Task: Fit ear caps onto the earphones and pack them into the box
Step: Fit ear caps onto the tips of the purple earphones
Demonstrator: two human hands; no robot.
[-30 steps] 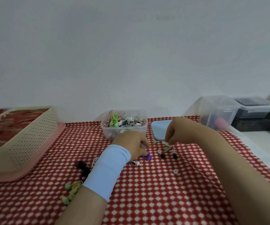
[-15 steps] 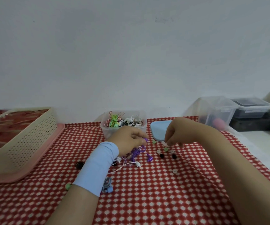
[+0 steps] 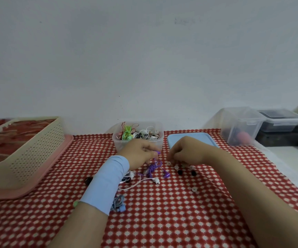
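Observation:
My left hand point(image 3: 138, 152) pinches one bud of a purple earphone point(image 3: 153, 168), whose cord and other bud hang down onto the red checked cloth. My right hand point(image 3: 185, 151), fingers curled down, hovers over a scatter of small white and black ear caps point(image 3: 180, 170); whether it holds one is hidden. Behind the hands stands a clear plastic box point(image 3: 137, 138) with several coiled earphones inside. Its blue lid point(image 3: 193, 138) lies flat to the right. A white earphone point(image 3: 156, 180) lies below the purple one.
A beige perforated basket point(image 3: 28, 153) on a pink tray sits at the left. Clear lidded containers point(image 3: 241, 126) stand at the back right. A grey-blue earphone point(image 3: 118, 203) and black earphone pieces point(image 3: 89, 179) lie by my left forearm. One stray cap point(image 3: 194, 189) lies apart.
My left hand rose from the cloth and lifted the purple earphone by one bud. My right hand shifted slightly left towards it over the caps.

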